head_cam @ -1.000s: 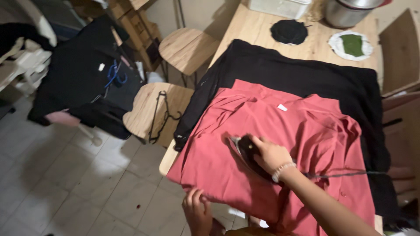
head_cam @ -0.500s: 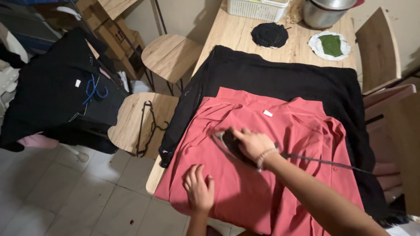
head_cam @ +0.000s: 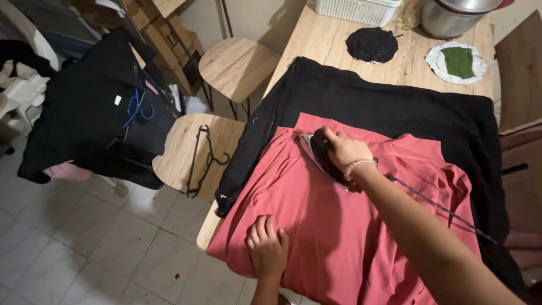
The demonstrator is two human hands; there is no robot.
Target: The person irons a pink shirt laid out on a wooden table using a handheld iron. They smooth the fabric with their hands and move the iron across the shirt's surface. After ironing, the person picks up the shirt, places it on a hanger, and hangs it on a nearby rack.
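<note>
Red fabric, a shirt (head_cam: 339, 226), lies spread flat over a black cloth (head_cam: 395, 107) that covers the near part of the wooden surface (head_cam: 333, 39). On the shirt's upper edge sits a dark iron (head_cam: 323, 153), its pale soleplate rim showing along the left side. The right hand (head_cam: 345, 149) is wrapped over the iron's handle, fingers (head_cam: 332, 135) closed around it, a beaded bracelet on the wrist. A thin dark cord (head_cam: 440, 206) runs from the iron toward the right across the shirt and the black cloth. The left hand (head_cam: 267, 248) lies flat on the shirt's lower left part, near the surface's edge, fingers (head_cam: 261, 229) spread and pressing the fabric, gripping nothing.

Farther back on the bare wood lie a round black piece (head_cam: 371, 45) and a white plate (head_cam: 446, 65) with something green on it, well apart from the iron. Beyond them stand a white basket (head_cam: 358, 8) and a metal pot (head_cam: 451, 17). To the left of the surface are 2 round wooden stools; the nearer stool (head_cam: 180, 152) carries a black hanger (head_cam: 200, 161), the farther stool (head_cam: 237, 65) is bare. Farther left, black garments (head_cam: 84, 113) hang over a white chair above the tiled floor (head_cam: 101, 248), with a blue hanger (head_cam: 135, 110) on them
</note>
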